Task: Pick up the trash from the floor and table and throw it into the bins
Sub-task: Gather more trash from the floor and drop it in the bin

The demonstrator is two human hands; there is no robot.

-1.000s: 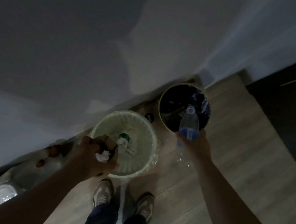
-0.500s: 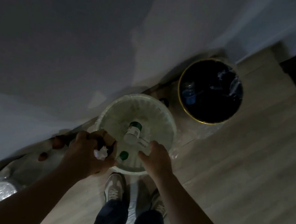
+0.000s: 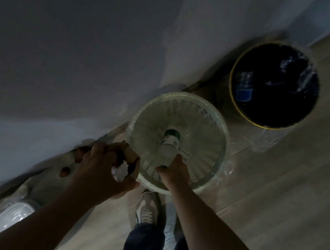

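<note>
My left hand [image 3: 97, 170] grips a wad of crumpled white paper [image 3: 119, 172] together with some dark and brown scraps, just left of the white slatted basket [image 3: 220, 128]. My right hand [image 3: 175, 173] reaches over the basket's near rim, its fingers closed on the lower end of a clear bottle with a green cap [image 3: 169, 143] that points into the basket. To the right stands a black bin with a gold rim [image 3: 264, 125], and a plastic bottle with a blue label [image 3: 244, 87] lies inside it.
Both bins stand against a grey wall on a wooden floor. Clear plastic film [image 3: 267, 138] spreads under them. A plastic-wrapped pale object [image 3: 0, 218] lies at the lower left along the wall. My shoes [image 3: 147, 209] are right in front of the basket.
My right hand let the blue-label bottle fall into the black bin, then swung left over the white basket and took hold of the green-capped bottle. The left hand kept its paper.
</note>
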